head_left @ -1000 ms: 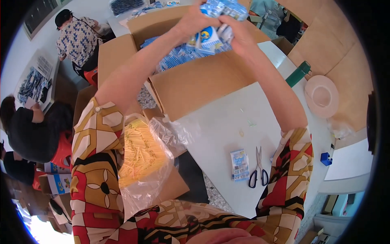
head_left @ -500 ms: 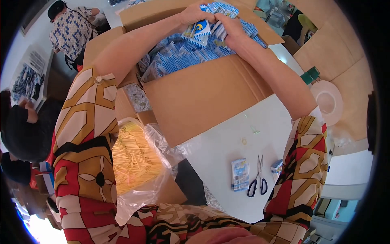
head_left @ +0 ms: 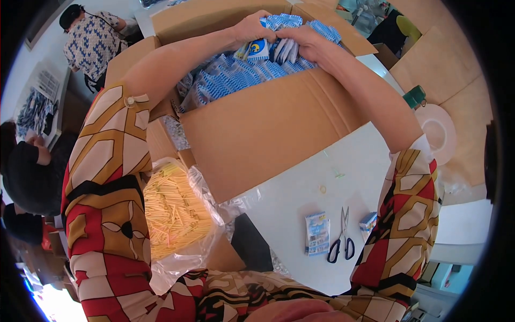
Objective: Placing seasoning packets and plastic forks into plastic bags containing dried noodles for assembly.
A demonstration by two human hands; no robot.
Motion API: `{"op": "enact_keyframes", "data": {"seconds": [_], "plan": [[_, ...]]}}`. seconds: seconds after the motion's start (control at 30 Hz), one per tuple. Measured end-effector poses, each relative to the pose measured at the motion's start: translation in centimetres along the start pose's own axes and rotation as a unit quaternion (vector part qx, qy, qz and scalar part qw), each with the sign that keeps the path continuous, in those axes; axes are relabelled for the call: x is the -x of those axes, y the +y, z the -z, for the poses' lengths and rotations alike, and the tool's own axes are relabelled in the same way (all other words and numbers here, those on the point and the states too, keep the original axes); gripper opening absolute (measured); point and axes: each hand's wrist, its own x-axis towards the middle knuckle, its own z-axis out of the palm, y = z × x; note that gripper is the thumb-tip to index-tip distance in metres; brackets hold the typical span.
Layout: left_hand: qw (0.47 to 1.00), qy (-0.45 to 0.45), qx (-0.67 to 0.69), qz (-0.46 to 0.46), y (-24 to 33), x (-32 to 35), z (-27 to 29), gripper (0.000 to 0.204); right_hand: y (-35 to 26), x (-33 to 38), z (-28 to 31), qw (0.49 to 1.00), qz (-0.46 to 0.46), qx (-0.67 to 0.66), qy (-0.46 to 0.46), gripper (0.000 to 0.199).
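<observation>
Near the frame's upper centre, the left hand (head_left: 252, 28) and the right hand (head_left: 306, 41) are grasping a bundle of blue-and-white striped plastic packets (head_left: 282, 22) with their fingers, over similar packets (head_left: 230, 83) lying inside an open brown cardboard carton (head_left: 268, 131). Toward the lower right, dark-handled metal scissors (head_left: 344, 232) are lying beside a blue-and-white packet (head_left: 317, 234) on the white surface (head_left: 289, 209).

Wide fisheye view from head height, facing down and forward.
The bare left hand (head_left: 251, 28) and bare right hand (head_left: 303, 39) sit near the upper edge; red-and-tan patterned cloth sleeves (head_left: 110, 214) come nearer than either hand.
</observation>
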Motion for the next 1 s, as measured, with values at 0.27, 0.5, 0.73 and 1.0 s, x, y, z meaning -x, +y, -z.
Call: {"op": "enact_keyframes", "data": {"seconds": [0.27, 0.5, 0.73, 1.0], "plan": [[0.996, 0.084, -0.029, -0.028, 0.2, -0.2, -0.2, 0.059, 0.2, -3.0, 1.8, 0.994, 0.097, 0.049, 0.026, 0.020], [0.993, -0.017, -0.109, 0.031, 1.7, 2.1, -1.5, 0.055, -1.7, 2.3, 1.8, 0.992, 0.050, 0.116, 0.007, 0.028], [0.991, -0.061, -0.119, 0.013, 2.5, 2.3, -2.6, 0.060, -2.9, 1.1, 7.6, 0.792, 0.164, 0.570, 0.140, 0.029], [0.988, -0.015, -0.150, -0.022, 2.2, 2.8, -3.5, 0.076, -4.3, 1.4, 8.7, 0.540, 0.233, 0.806, 0.070, 0.029]]}}
